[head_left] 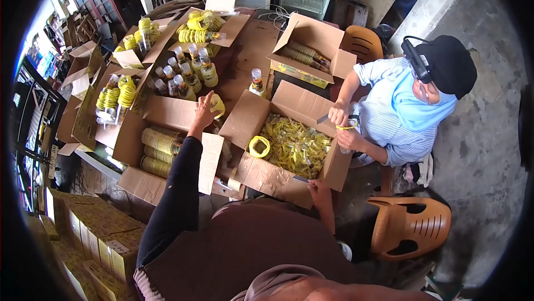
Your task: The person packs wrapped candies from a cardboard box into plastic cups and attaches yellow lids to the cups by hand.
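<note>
My left hand (204,113) reaches forward past the open flaps, its fingers at a yellow ring-shaped bundle (218,106) that it appears to grip. My right hand (321,194) is closed around a knife, whose dark flat blade (301,178) points left over the near flap of a carton (278,184). Inside that carton lies a heap of yellow and clear plastic scraps (295,145). Another yellow ring (259,146) rests at the heap's left side. Several clear-capped bottles (181,85) with yellowish lower parts stand beyond my left hand.
Across the carton's right corner, a co-worker (397,106) holds a blade and a yellow-ringed item (347,126). An open box (130,145) left of my arm holds ringed stacks. More filled boxes (108,100) line the left. An orange chair (411,228) stands at right.
</note>
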The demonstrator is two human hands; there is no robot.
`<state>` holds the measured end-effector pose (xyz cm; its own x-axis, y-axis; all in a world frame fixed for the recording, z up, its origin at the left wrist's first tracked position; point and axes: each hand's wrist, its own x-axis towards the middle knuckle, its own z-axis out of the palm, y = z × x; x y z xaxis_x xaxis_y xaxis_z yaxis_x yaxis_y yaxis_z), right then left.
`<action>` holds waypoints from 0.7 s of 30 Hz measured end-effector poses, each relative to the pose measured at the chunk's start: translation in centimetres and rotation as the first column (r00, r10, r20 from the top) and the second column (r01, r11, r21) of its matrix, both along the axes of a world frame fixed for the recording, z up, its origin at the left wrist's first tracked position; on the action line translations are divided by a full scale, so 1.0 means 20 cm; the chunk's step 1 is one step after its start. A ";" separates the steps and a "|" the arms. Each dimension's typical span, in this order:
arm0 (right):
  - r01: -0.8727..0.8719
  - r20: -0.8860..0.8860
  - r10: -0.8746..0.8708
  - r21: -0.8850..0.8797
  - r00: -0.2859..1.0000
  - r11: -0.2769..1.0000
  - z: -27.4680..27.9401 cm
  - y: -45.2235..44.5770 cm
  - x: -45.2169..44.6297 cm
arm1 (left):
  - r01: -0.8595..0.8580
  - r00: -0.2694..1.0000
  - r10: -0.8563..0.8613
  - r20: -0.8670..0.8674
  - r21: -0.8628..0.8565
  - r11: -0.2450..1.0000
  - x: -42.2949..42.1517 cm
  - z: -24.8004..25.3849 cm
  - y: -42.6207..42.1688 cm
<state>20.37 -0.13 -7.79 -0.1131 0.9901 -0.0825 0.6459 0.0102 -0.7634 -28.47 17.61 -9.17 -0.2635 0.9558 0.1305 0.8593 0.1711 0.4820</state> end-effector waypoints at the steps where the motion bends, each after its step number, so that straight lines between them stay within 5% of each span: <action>1: -0.009 -0.009 0.009 0.002 1.000 1.000 -0.01 0.01 0.01 | 0.030 0.999 -0.033 0.023 0.126 0.992 -0.02 0.04 0.00; 7: -0.065 -0.042 0.066 0.013 0.997 0.998 -0.10 0.05 0.07 | -0.009 0.990 -0.050 0.134 0.406 0.914 -0.14 0.38 -0.16; 16: -0.178 -0.093 0.186 0.090 0.978 0.980 -0.13 0.11 0.11 | -0.072 0.995 0.091 -0.028 0.402 0.913 -0.22 0.77 -0.61; 21: -0.219 -0.104 0.240 0.182 0.965 0.959 -0.17 0.17 0.17 | -0.124 0.989 0.142 -0.033 0.327 0.937 -0.23 0.73 -0.76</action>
